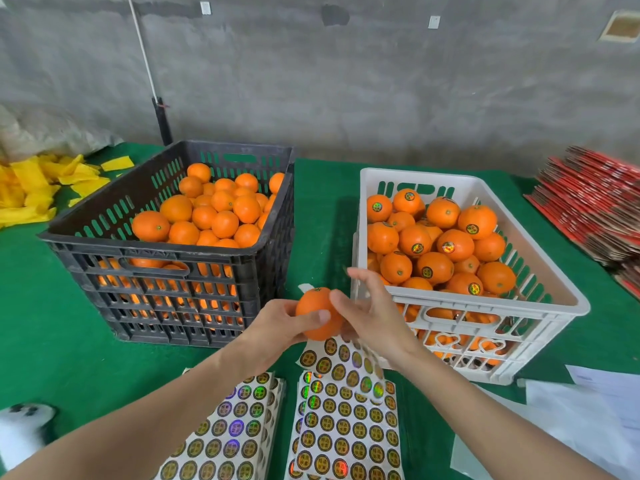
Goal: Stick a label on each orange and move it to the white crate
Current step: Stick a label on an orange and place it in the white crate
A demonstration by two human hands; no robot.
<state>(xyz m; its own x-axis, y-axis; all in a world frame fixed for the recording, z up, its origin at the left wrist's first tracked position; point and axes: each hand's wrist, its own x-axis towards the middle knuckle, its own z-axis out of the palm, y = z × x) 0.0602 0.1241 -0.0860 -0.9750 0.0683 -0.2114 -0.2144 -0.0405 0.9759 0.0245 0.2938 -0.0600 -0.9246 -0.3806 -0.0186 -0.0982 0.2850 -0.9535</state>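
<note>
In the head view, an orange [317,315] is held above the green table cover [69,341], in the gap between the two crates and just in front of them. It is gripped by the left hand [277,323], whose thumb is laid across its near face while the fingers are wrapped behind it. The right hand [372,313] is set against the orange's right side, with the thumb pressed on the peel and the forefinger stretched upward, clear of the fruit. Its other fingers are hidden, so it cannot be told whether anything is grasped by it.

The black crate [156,249] is seen at the left, filled with bare oranges [221,209]. The white crate [412,175] is seen at the right, filled with labelled oranges [415,240], on many of which round shiny stickers are shown.

Directly below the hands a curled label sheet [346,365] is raised above a stack of sheets [346,434], and a second stack [225,441] is laid just to the left of it. Yellow scraps [34,188] are heaped at the far left of the table, red flat cartons [588,202] are piled at the far right, and white papers [571,410] are spread near the right forearm.
</note>
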